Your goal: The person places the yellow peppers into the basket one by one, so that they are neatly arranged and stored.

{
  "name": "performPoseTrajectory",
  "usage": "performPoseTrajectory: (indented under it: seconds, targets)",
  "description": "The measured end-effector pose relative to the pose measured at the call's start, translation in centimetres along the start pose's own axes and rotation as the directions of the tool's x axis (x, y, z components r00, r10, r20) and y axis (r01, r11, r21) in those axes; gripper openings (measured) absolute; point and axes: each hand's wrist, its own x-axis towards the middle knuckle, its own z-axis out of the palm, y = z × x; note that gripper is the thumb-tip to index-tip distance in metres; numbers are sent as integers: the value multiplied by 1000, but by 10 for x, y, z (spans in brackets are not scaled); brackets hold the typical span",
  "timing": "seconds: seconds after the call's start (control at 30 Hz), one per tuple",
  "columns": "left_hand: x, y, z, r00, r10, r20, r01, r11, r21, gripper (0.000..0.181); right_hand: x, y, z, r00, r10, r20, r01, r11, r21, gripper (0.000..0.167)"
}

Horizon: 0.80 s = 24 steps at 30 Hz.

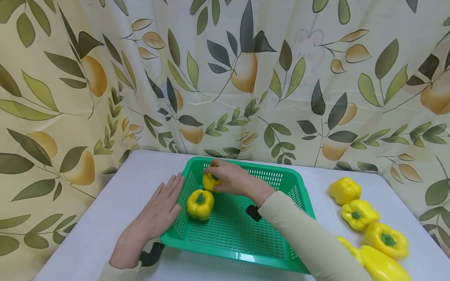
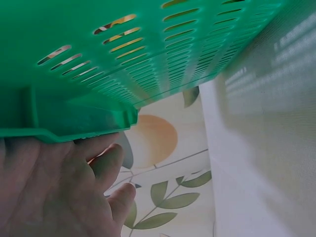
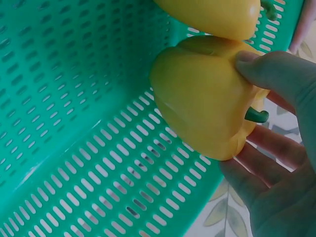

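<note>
Gripping 1 yellow pepper [image 3: 197, 98] with the right hand [image 1: 233, 177] inside the green basket [image 1: 228, 251], beside 1 loose pepper [image 1: 202, 210]; touching the basket with the straight-fingered left hand [image 1: 159, 212].

Basket [image 1: 225, 254] on table [image 1: 105, 210], two peppers [image 1: 200, 206] inside at left, other peppers [image 1: 384, 241] outside at right, curtain [image 1: 225, 105] behind

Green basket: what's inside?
Two visible: a near yellow pepper and a far yellow pepper, held by the right hand. The right sleeve covers part of the basket floor; anything there is hidden.

The white table [image 1: 135, 171] bears a green basket [image 1: 232, 253] and yellow peppers [image 1: 385, 240].
</note>
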Motion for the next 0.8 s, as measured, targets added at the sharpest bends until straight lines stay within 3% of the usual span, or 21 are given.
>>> performPoseTrajectory:
  seconds: [0.6,0.8]
  targets:
    - [1,0,-1,1000,-7,7,7,1000,-2,65,19,-8,20,997,28,68,-31,999,32,44]
    - [0,0,-1,1000,-6,12,6,1000,-1,64,18,-10,18,989,31,142,-36,999,35,47]
